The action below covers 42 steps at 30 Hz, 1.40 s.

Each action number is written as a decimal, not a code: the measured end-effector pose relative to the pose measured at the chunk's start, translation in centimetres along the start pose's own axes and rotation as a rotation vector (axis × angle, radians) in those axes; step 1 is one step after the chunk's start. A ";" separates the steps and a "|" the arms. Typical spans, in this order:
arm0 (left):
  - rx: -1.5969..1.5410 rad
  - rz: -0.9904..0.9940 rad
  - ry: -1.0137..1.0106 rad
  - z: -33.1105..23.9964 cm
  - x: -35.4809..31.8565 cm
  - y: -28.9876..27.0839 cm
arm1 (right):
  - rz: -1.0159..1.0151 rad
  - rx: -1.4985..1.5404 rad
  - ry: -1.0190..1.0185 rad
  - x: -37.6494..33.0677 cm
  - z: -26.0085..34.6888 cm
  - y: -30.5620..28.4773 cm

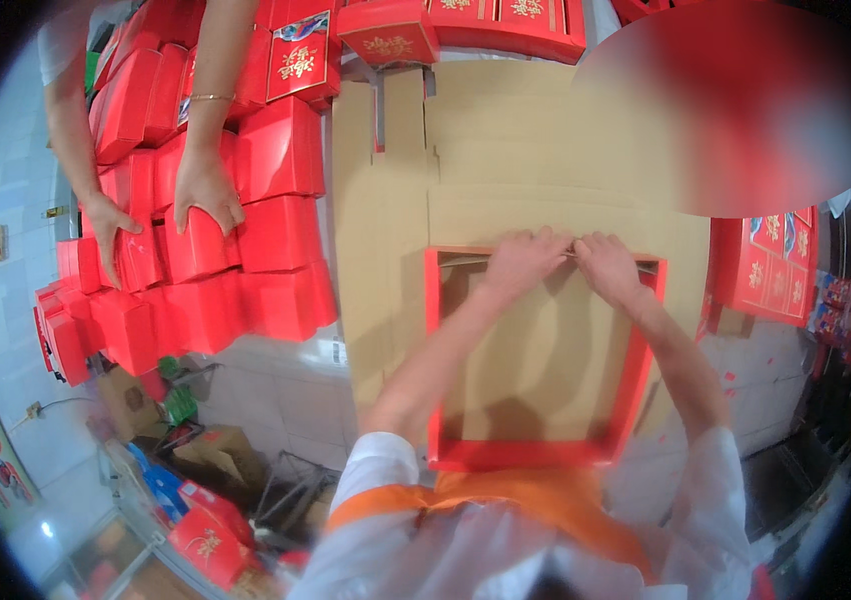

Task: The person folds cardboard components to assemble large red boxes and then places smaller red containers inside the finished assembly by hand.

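A red rectangular box [525,455] with low walls lies open in front of me on flat brown cardboard. Its inside is brown; I cannot tell whether that is its own bottom or the cardboard below. My left hand [527,262] and my right hand [607,266] meet at the middle of its far wall. The fingers of both are curled over the rim and close on the wall, with fingertips nearly touching. A narrow brown edge shows along that wall's inner side.
At the far left, another person's hands [200,190] rest on rows of red boxes [280,235]. More red boxes with gold print stand at the back [390,35] and right [770,265]. The brown cardboard sheet [545,125] covers the table. Cartons [220,455] and a red bag [210,540] lie lower left.
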<state>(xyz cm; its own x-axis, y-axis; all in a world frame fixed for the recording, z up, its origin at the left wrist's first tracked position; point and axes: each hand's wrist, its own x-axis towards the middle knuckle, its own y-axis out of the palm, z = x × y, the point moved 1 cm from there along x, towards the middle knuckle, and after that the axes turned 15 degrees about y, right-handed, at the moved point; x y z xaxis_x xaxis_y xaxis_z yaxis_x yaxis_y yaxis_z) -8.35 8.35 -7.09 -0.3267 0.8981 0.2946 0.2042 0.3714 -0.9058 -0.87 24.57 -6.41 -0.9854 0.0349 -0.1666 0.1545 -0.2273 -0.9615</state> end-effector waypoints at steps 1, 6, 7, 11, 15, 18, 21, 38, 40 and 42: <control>0.031 0.009 0.027 0.0 -0.1 0.3 | -0.002 0.017 -0.004 0.1 0.0 -0.1; 0.034 0.003 0.099 0.5 -0.8 1.8 | 0.093 0.287 -0.074 2.3 -1.2 -1.3; 0.024 -0.013 0.095 0.7 -0.8 1.8 | 0.094 0.342 -0.126 3.4 -1.8 -1.8; -0.035 -0.040 0.096 0.3 -0.6 1.2 | -0.214 0.270 0.136 10.3 -6.2 -1.5; -0.021 -0.054 0.081 0.0 -0.7 1.3 | 0.060 0.098 0.240 13.9 -6.1 -1.9; -0.029 -0.015 0.080 0.0 -0.8 0.8 | 0.326 0.097 0.214 15.2 -5.2 -4.7; -0.066 0.064 0.005 -0.3 -0.7 0.7 | 0.682 0.116 0.084 14.9 -4.3 -8.7; -0.512 0.148 -0.276 -6.9 -9.1 1.4 | -0.381 0.122 0.153 -8.5 3.5 0.1; -0.240 0.117 0.095 -8.0 -12.7 -0.4 | -0.391 0.072 0.123 -8.8 2.7 1.7; 0.020 0.150 0.247 -7.6 -12.5 -2.3 | -0.349 -0.002 0.139 -8.8 2.3 2.3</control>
<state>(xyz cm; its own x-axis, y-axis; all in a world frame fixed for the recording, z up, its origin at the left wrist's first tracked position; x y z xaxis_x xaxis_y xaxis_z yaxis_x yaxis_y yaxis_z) 2.29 -1.93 -6.32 -0.0588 0.9737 0.2201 0.2138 0.2276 -0.9500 8.02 21.47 -6.63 -0.9598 0.2416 0.1430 -0.1883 -0.1764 -0.9661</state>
